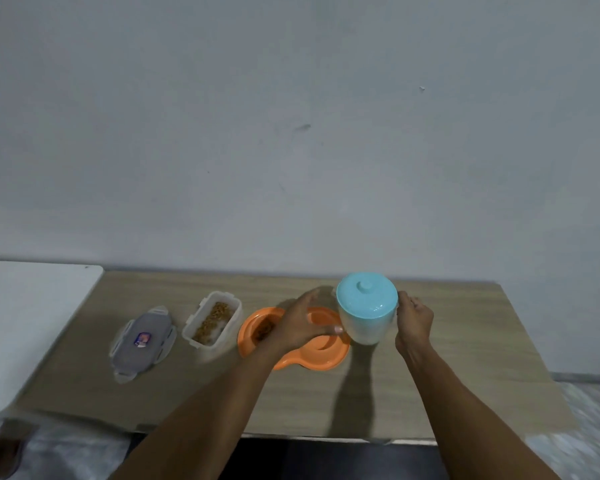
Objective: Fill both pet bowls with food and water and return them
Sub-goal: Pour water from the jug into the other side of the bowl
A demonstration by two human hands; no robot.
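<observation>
An orange double pet bowl lies on the wooden table. Its left well holds brown kibble; its right well is partly hidden by my left hand. A white jug with a light blue lid stands upright just right of the bowl. My left hand hovers over the bowl, fingers spread, thumb tip close to the jug's left side. My right hand is curled against the jug's right side, where a handle would be hidden.
A clear food container with kibble stands open left of the bowl. Its grey clip lid lies further left. A white surface adjoins the table's left end. A wall rises behind.
</observation>
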